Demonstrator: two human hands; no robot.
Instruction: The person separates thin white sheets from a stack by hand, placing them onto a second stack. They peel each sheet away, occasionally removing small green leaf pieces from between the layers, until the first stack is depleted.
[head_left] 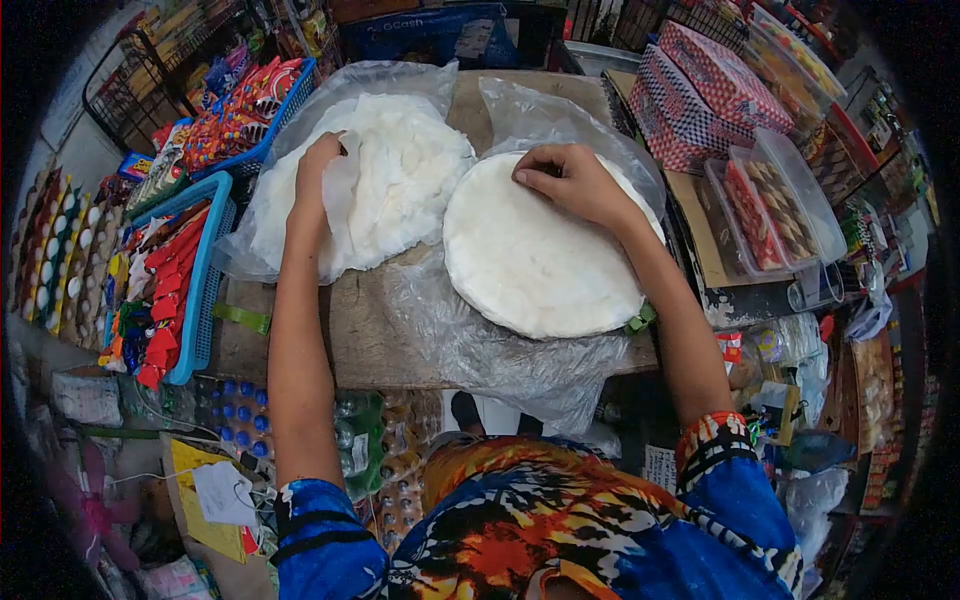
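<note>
A thick, round stack of thin white sheets, which look like spring roll wrappers [540,260], lies on a clear plastic bag on the wooden table. My right hand [578,182] rests over its far part, fingers curled and thumb near the index finger; whatever is between the fingertips is hidden. To the left, a loose, crumpled pile of similar white sheets [405,170] sits on another plastic bag. Over that pile's left side, my left hand [322,170] is closed on a thin, translucent white sheet [341,190] that hangs beside the fingers.
Blue baskets [208,275] of packaged snacks line the left side, with egg trays [65,255] beyond. Checkered boxes [695,100] and clear plastic containers [775,200] stand at the right. Crumpled plastic [490,350] hangs over the near edge of the wooden table [350,345]. Bottles [240,415] stand below.
</note>
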